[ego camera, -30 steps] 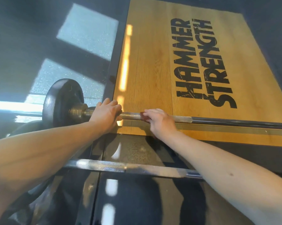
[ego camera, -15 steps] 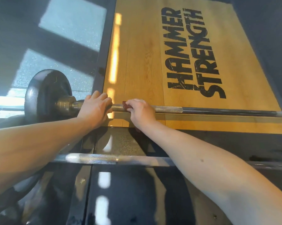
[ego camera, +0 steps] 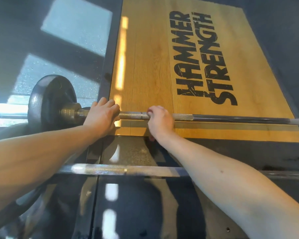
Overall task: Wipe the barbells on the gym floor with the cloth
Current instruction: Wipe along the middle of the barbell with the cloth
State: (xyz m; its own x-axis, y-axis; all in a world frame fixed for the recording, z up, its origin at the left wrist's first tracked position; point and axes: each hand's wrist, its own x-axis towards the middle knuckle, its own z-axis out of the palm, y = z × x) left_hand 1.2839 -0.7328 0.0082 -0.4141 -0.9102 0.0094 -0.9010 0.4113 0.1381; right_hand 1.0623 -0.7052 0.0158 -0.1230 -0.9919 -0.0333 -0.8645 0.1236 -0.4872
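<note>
A steel barbell [ego camera: 214, 117] lies across the wooden platform, with a black plate [ego camera: 48, 99] on its left end. My left hand [ego camera: 102, 116] rests on the bar just right of the collar, fingers draped over it. My right hand [ego camera: 160, 120] wraps round the bar further right, holding a dark red cloth [ego camera: 149, 111] against the knurled steel; only small bits of cloth show by my fingertips and under my palm. A second bar [ego camera: 110, 169] lies nearer me, crossing under both forearms.
The wooden lifting platform [ego camera: 145, 57] carries a black printed logo. Dark rubber flooring [ego camera: 41, 49] with sunlit patches surrounds it. Glossy black floor panels [ego camera: 136, 204] lie close to me. Another dark plate edge [ego camera: 10, 130] shows at the lower left.
My right hand with the cloth first slid left along the bar toward my left hand, then moved right again, widening the gap. My left hand kept its place by the collar.
</note>
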